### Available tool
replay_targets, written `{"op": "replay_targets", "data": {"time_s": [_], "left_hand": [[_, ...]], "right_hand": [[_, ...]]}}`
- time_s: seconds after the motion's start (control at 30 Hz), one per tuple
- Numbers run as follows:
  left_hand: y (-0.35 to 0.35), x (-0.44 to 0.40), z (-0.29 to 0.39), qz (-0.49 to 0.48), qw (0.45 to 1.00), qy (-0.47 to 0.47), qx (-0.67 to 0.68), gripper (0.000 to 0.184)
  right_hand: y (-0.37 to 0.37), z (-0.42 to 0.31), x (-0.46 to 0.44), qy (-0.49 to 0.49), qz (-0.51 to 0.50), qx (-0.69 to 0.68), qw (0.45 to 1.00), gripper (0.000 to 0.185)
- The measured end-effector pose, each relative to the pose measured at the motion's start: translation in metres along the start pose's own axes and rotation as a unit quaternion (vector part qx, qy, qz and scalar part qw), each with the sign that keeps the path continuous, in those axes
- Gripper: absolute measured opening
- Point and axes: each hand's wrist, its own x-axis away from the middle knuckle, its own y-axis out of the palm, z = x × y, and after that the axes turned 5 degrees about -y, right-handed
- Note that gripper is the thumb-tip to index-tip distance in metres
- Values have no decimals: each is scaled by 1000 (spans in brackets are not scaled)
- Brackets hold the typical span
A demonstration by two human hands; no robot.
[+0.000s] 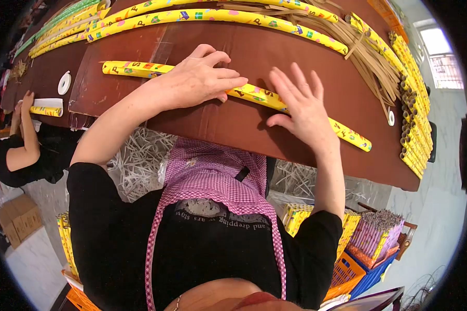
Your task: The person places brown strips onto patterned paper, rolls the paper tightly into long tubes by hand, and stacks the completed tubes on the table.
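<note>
A long yellow patterned paper roll lies across the brown table in front of me. My left hand rests over the roll left of its middle, fingers spread and bent, pointing right. On the right part of the roll lies my right hand, its fingers stretched out and apart, the thumb pointing left. Both hands touch or hover just over the roll; the exact contact is hidden. The roll's two ends stick out past my hands.
Yellow rolls lie along the far edge, beside brown paper strips. Stacked rolls stand at the right end. White tape rolls lie on the brown table. A co-worker's arms are at left.
</note>
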Motion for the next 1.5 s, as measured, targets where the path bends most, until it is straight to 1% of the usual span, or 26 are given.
{"op": "replay_targets", "data": {"time_s": [0.07, 0.13, 0.2, 0.23, 0.3, 0.53, 0.6, 0.7, 0.83, 0.9, 0.93, 1.03, 1.3, 1.5], "left_hand": [[-1, 0, 0, -9, 1000, -6, 0, 52], [0, 1, 1, 0, 1000, -5, -11, 49], [1, 2, 0, 3, 1000, -6, -11, 47], [3, 3, 0, 5, 1000, -5, -9, 46], [6, 4, 0, 13, 1000, -5, -11, 45], [9, 6, 4, 31, 999, -10, -21, 46], [9, 7, 5, 30, 999, -11, -27, 47], [11, 7, 4, 44, 998, -5, -44, 47], [13, 10, 7, 61, 996, -3, -71, 47], [14, 13, 12, 61, 993, -11, -96, 48], [15, 15, 14, 62, 991, -17, -118, 48], [14, 22, 15, 56, 990, -21, -130, 50], [7, 33, 15, 27, 990, -29, -136, 54], [-1, 42, 16, 8, 990, -42, -131, 54]], "right_hand": [[8, -8, -12, -44, -27, 13, 999, 91], [14, -12, -18, -50, -31, 20, 998, 88], [19, -12, -19, -57, -28, 67, 996, 79], [21, -13, -19, -58, -31, 66, 996, 79], [24, -14, -18, -64, -13, 66, 996, 71], [29, -16, -15, -63, 15, 70, 995, 65], [30, -15, -13, -79, 16, 112, 990, 63], [30, -15, -13, -83, 14, 122, 989, 60], [30, -17, -13, -84, 23, 107, 990, 59], [29, -18, -14, -67, 31, 72, 995, 58], [28, -18, -15, -69, 34, 71, 995, 58], [26, -19, -15, -62, 30, 61, 996, 58], [28, -18, -14, -64, 46, 68, 995, 59], [28, -18, -14, -62, 40, 68, 995, 60]]}}
